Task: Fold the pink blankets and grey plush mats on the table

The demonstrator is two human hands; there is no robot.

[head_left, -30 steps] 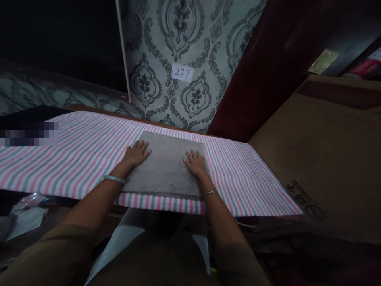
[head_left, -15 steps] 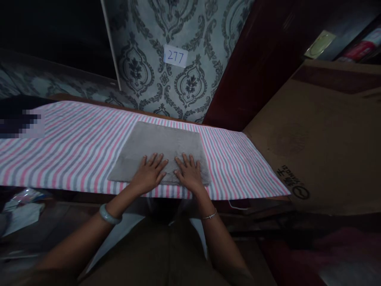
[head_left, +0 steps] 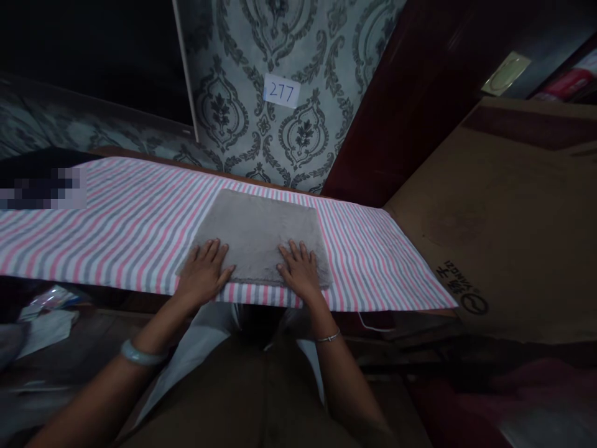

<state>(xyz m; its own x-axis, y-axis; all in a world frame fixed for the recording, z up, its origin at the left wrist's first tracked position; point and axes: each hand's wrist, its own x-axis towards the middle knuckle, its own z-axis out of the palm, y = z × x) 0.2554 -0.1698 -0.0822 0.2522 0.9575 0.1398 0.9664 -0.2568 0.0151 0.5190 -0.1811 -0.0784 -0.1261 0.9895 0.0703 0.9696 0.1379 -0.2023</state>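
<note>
A grey, plush-looking rectangular mat (head_left: 261, 230) lies flat on a striped pink, grey and white cloth (head_left: 135, 211) that covers the table. My left hand (head_left: 205, 267) rests palm down at the mat's near left corner, fingers spread, partly over the cloth's front edge. Flat on the near right part of the mat lies my right hand (head_left: 301, 267), its fingers also apart. Neither hand grips anything.
A large cardboard box (head_left: 504, 236) stands against the table's right end. Behind the table, a paper marked 277 (head_left: 282, 91) hangs on the patterned wall, and a dark screen (head_left: 93, 62) is at the upper left.
My left hand has slid left across the mat to its near left corner. My right hand has stayed almost in place, and the mat lies as before.
</note>
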